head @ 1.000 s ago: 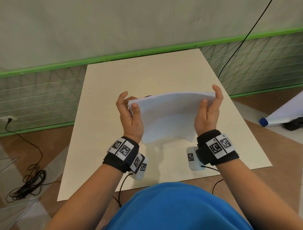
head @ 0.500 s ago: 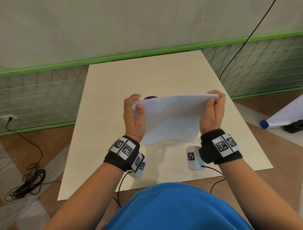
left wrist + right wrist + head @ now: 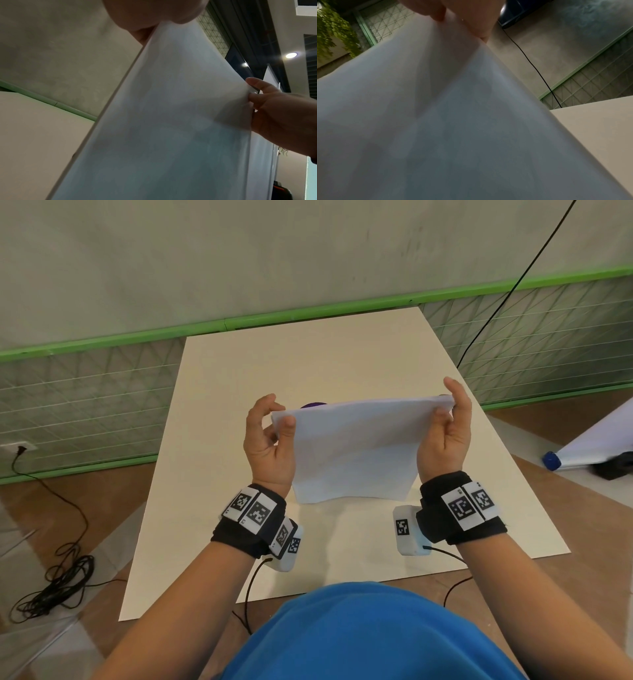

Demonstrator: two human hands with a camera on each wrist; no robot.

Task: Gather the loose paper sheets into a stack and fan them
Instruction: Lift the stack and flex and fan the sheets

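A stack of white paper sheets (image 3: 352,450) hangs upright above the cream table (image 3: 308,361), its lower edge bowed a little. My left hand (image 3: 270,436) pinches the stack's upper left corner between thumb and fingers. My right hand (image 3: 445,433) pinches the upper right corner. The paper stack (image 3: 171,121) fills the left wrist view, where the right hand (image 3: 274,111) holds its far edge. The same stack (image 3: 453,121) fills the right wrist view, pinched at the top by my right fingers (image 3: 471,17).
A small purple object (image 3: 313,405) peeks out on the table just behind the stack's top edge. A tangle of black cable (image 3: 51,587) lies on the floor at left. A rolled white sheet with a blue cap (image 3: 582,446) lies on the floor at right.
The stack's top edge was arched upward a second ago and is now nearly flat. Both hands curled tight over the corners half a second ago and have loosened to a pinch.
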